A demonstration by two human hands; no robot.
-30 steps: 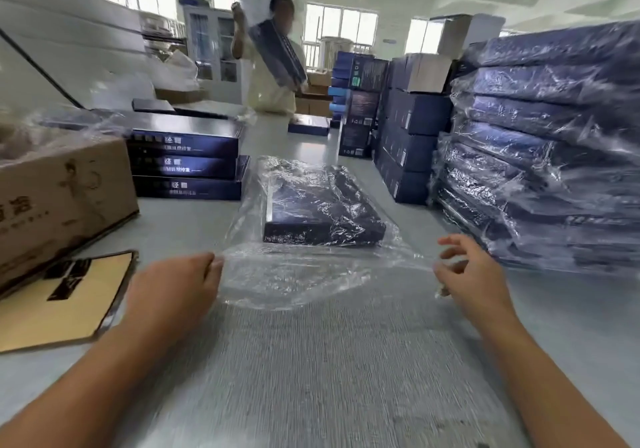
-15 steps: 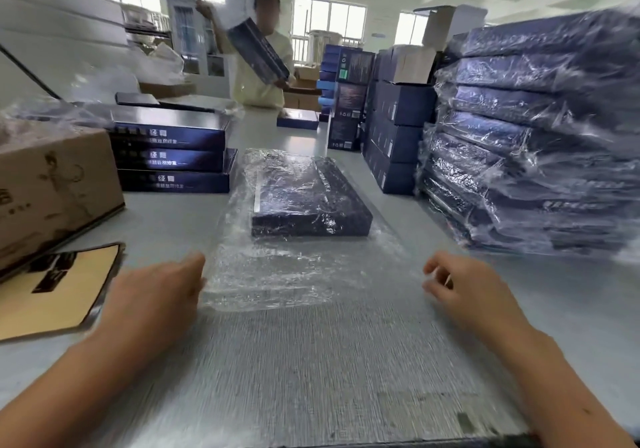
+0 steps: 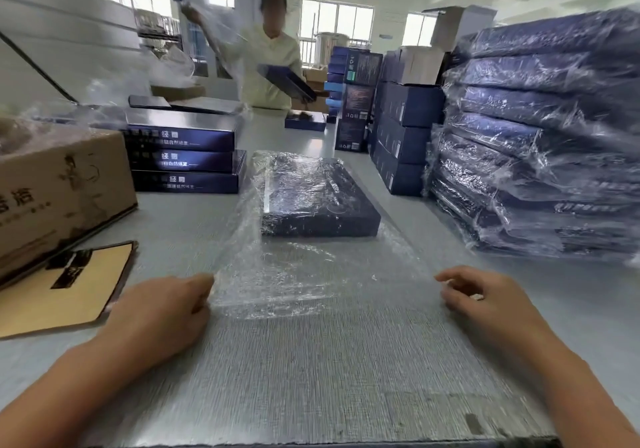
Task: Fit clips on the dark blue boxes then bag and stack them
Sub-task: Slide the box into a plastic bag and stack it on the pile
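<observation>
Hands (image 3: 157,312) (image 3: 485,300) pinching the bag (image 3: 294,274) mouth corners should pull evenly, keeping the dark blue box (image 3: 318,202) seated deep.

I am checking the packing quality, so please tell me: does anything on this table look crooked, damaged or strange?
Nothing looks damaged. The dark blue box lies flat inside its clear bag, whose open end is wrinkled and slack between the left hand and right hand. The bagged stack at right leans unevenly, its layers not squared.
</observation>
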